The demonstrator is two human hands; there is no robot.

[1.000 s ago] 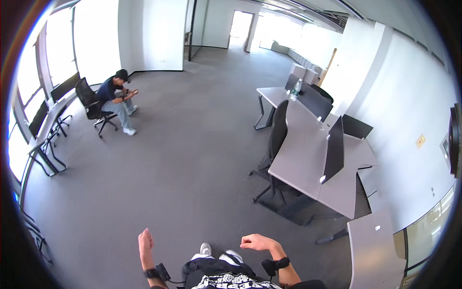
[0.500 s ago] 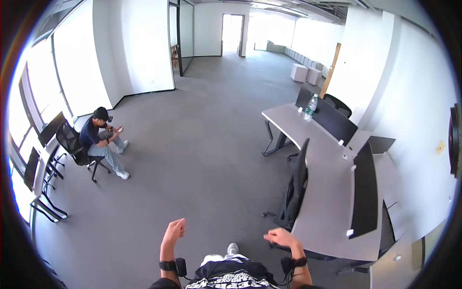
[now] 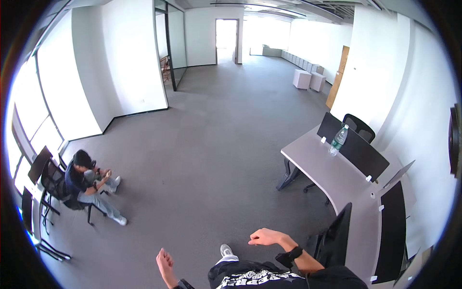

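Observation:
My left hand (image 3: 165, 262) hangs low at the bottom, loosely curled with nothing visible in it. My right hand (image 3: 264, 237) is bent across in front of my body, fingers curled and empty, a black device strapped at the wrist. Just right of it stands a black office chair (image 3: 339, 229) at a curved grey desk (image 3: 351, 188) with dark dividers (image 3: 392, 231). A clear plastic bottle with a green label (image 3: 338, 141) stands upright on the desk's far part. My shoe (image 3: 226, 251) shows on the grey carpet.
At left another person (image 3: 79, 178) sits on a mesh chair, hands holding something small, beside window-side desks (image 3: 38, 166). Ahead are a glass partition (image 3: 177, 48), a doorway (image 3: 226, 41) and light boxy cabinets (image 3: 302, 79). A white wall (image 3: 428, 144) runs along the right.
I have moved forward past the near desk. The seated person and bottle sit lower in view, and more of the far room shows. My hands swing slightly, both still curled.

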